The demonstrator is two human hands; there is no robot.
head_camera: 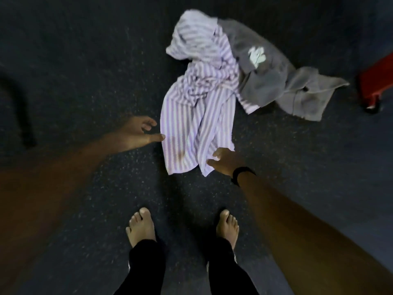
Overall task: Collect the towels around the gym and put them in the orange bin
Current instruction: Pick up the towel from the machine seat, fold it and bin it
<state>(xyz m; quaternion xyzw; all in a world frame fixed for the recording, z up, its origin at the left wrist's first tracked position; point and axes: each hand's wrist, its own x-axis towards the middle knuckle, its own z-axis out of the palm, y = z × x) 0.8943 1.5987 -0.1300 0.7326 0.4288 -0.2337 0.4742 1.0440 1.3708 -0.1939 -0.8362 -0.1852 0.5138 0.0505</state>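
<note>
A crumpled purple-and-white striped towel [197,99] lies on the dark speckled floor ahead of my bare feet. A grey towel [274,73] with a white logo lies against its right side, partly over it. My left hand [138,133] reaches down at the striped towel's left edge, fingers loosely spread, thumb tip at the cloth, holding nothing. My right hand [225,161] reaches to the towel's lower right corner, fingers extended and touching the cloth. A black band sits on my right wrist. No orange bin is in view.
A red metal frame piece [376,81] with a foot stands at the right edge, close to the grey towel. A dark curved bar [21,111] crosses the left side. My bare feet [142,226] stand just behind the towels on rubber gym flooring [85,60].
</note>
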